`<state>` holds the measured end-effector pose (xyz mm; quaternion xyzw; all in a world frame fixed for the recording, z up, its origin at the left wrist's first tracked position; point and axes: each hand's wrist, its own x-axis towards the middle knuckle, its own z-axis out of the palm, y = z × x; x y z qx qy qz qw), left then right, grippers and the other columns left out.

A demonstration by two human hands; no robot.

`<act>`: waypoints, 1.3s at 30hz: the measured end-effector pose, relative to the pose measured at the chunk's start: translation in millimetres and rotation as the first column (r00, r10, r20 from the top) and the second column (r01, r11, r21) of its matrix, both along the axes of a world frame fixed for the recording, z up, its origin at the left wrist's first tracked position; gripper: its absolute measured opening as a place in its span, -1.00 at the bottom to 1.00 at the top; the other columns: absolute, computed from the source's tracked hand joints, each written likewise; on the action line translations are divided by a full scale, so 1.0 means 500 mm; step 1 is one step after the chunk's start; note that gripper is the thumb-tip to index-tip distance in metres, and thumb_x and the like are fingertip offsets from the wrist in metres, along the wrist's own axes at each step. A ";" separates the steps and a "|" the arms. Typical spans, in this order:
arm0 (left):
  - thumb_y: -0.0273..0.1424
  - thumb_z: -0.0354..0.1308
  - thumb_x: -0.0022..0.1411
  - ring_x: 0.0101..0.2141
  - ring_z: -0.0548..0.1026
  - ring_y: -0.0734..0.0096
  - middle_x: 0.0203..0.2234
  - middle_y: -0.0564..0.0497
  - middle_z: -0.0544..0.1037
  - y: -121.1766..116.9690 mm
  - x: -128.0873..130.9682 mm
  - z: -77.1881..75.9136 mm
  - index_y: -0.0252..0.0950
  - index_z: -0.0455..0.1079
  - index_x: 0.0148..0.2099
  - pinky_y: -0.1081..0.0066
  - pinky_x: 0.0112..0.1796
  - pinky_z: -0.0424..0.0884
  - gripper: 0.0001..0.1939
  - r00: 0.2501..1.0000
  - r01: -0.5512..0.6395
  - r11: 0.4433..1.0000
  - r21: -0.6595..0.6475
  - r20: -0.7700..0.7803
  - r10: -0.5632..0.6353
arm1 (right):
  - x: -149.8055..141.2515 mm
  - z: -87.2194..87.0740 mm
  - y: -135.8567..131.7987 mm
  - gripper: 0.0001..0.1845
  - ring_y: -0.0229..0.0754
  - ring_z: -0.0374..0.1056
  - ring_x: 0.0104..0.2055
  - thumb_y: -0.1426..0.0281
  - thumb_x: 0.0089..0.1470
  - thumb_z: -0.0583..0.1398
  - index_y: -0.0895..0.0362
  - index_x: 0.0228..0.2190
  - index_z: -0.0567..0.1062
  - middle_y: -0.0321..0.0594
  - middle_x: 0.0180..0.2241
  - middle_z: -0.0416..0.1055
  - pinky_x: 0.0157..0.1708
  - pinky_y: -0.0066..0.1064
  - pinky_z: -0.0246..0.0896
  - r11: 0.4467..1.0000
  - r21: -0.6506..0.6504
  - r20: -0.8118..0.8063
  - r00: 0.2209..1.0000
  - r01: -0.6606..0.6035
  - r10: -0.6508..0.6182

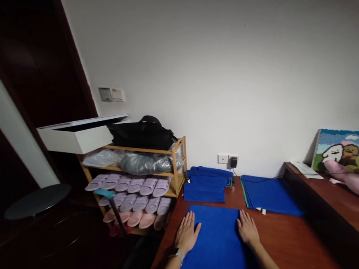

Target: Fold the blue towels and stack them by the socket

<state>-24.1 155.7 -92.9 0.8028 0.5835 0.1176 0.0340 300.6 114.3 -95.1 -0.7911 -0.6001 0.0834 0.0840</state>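
Left hand [188, 233], right hand [248, 230]: grip released, flat on blue rectangular cloth [214, 250], side edges | reddish-brown wooden desk [296, 243] extends rightward

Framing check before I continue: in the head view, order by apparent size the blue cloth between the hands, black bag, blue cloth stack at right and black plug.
1. Spread blue cloth
2. Black bag and blue cloth stack: too alike to rank
3. Black plug

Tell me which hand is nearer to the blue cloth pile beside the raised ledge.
Right. The right hand lies at the right edge of the flat blue cloth, just in front of the cloth pile; the left hand is at the cloth's left edge, farther off.
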 end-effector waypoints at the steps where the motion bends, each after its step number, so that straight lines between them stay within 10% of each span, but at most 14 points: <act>1: 0.08 -0.40 0.51 0.47 0.01 0.10 0.49 -0.18 0.03 -0.001 -0.001 0.002 -0.38 0.00 0.54 0.05 0.41 0.05 -0.17 1.000 0.002 1.000 -0.008 0.003 -0.002 | 0.000 -0.002 0.005 -0.26 -0.01 -0.17 0.54 0.21 0.37 -0.24 0.24 0.45 0.05 -0.15 0.50 -0.06 0.47 -0.06 -0.22 1.000 -0.004 0.000 1.000 -0.002 0.002; 14: 0.08 -0.36 0.50 0.45 0.09 0.04 0.46 -0.22 0.13 0.022 0.015 0.003 -0.43 0.09 0.51 0.03 0.42 0.03 -0.16 0.995 -0.012 1.000 0.021 -0.103 0.014 | -0.005 -0.001 0.008 -0.26 -0.02 -0.19 0.54 0.23 0.37 -0.22 0.28 0.44 0.04 -0.14 0.50 -0.06 0.49 -0.08 -0.30 0.999 0.051 -0.033 0.999 -0.008 0.010; 26: -0.03 -0.42 0.54 0.46 0.05 0.18 0.48 -0.10 0.12 0.013 0.348 -0.013 -0.30 0.02 0.54 0.07 0.43 0.04 -0.27 0.925 0.380 0.924 -0.032 0.032 -0.379 | -0.002 -0.002 0.011 -0.28 -0.02 -0.20 0.54 0.26 0.36 -0.18 0.22 0.45 0.06 -0.17 0.50 -0.08 0.48 -0.09 -0.28 0.998 0.050 -0.021 0.999 -0.030 0.031; 39: 0.04 -0.38 0.52 0.47 0.02 0.14 0.49 -0.14 0.04 0.088 -0.001 0.003 -0.35 -0.01 0.54 0.07 0.42 0.04 -0.21 0.998 -0.012 0.999 -0.048 -0.055 0.009 | -0.003 -0.002 0.009 -0.27 -0.03 -0.16 0.54 0.24 0.36 -0.21 0.26 0.44 0.06 -0.16 0.49 -0.05 0.49 -0.08 -0.27 0.998 0.068 -0.039 0.999 0.000 0.003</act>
